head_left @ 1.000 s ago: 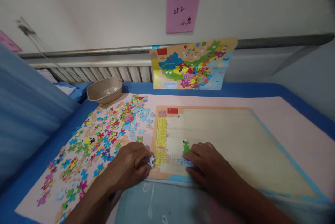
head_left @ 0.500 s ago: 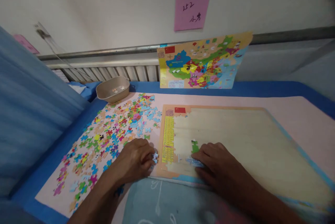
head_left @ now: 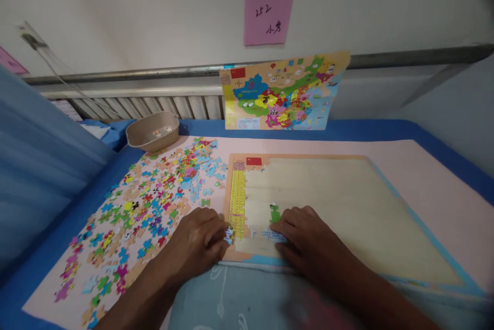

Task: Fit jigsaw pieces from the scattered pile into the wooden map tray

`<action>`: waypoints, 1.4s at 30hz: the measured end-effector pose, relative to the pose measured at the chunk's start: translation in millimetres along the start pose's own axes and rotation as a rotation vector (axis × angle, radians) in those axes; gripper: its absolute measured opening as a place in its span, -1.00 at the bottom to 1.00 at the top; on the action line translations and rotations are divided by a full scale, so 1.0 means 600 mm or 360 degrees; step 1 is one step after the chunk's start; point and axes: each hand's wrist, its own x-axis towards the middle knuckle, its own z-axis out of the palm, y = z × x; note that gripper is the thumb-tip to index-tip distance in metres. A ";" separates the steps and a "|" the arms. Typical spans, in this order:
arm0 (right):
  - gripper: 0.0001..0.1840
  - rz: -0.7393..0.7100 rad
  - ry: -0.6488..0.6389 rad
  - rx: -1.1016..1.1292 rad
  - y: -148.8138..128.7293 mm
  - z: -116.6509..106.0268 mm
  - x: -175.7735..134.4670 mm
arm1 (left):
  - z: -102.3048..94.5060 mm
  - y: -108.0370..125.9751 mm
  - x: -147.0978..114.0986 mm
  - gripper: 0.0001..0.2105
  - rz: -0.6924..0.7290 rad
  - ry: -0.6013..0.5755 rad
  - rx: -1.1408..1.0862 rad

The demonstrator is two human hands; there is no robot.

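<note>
- Pink note [head_left: 266, 23] on the wall: we read "252", handwritten, above two characters we cannot read with certainty.
- Map sheet [head_left: 278, 96], one, propped upright against the metal rail: we see a red flag at its upper left; most of its print is too small to read.
- Puzzle board [head_left: 347, 206], one, lying on a pink sheet [head_left: 420, 180]: we note a red flag section [head_left: 253, 161] at the upper left and a yellow strip [head_left: 237, 198] of tiny print below it; much of the interior is bare.
- Beige basin [head_left: 162, 142], one, at the far left: we see a few puzzle pieces inside, too small to count.
- Loose pieces [head_left: 154, 216], too many for us to count, spread left of the board.
- Left hand [head_left: 200, 237]: we see its fingers pinching a pale-blue piece [head_left: 228, 236] at the board's left edge.
- Right hand [head_left: 304, 229]: fingers bent over a blue-and-white lettered section [head_left: 272, 235], beside one green piece [head_left: 275, 213], both within the board; whether it grips or merely rests, we cannot tell.
</note>
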 end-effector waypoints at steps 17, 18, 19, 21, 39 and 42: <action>-0.81 -0.0016 -0.0017 -0.0029 0.007 0.002 0.003 | 0.015 0.002 0.004 -0.86 -0.0106 0.0050 -0.0028; -0.80 -0.0018 -0.0026 -0.0029 0.007 0.002 0.003 | 0.015 0.002 0.004 -0.86 -0.0106 0.0048 -0.0026; -0.80 -0.0022 -0.0032 -0.0031 0.008 0.001 0.003 | 0.014 0.002 0.004 -0.86 -0.0104 0.0044 -0.0023; -0.81 -0.0025 -0.0033 -0.0036 0.008 0.001 0.003 | 0.014 0.002 0.003 -0.86 -0.0088 0.0045 -0.0016; -0.74 -0.0049 0.0129 0.0049 0.008 0.005 0.000 | 0.020 0.005 0.001 -0.89 0.0019 0.0065 0.0198; -0.77 -0.0049 0.0109 0.0026 0.007 0.004 0.000 | 0.013 -0.004 -0.001 -0.89 0.0008 0.0086 0.0192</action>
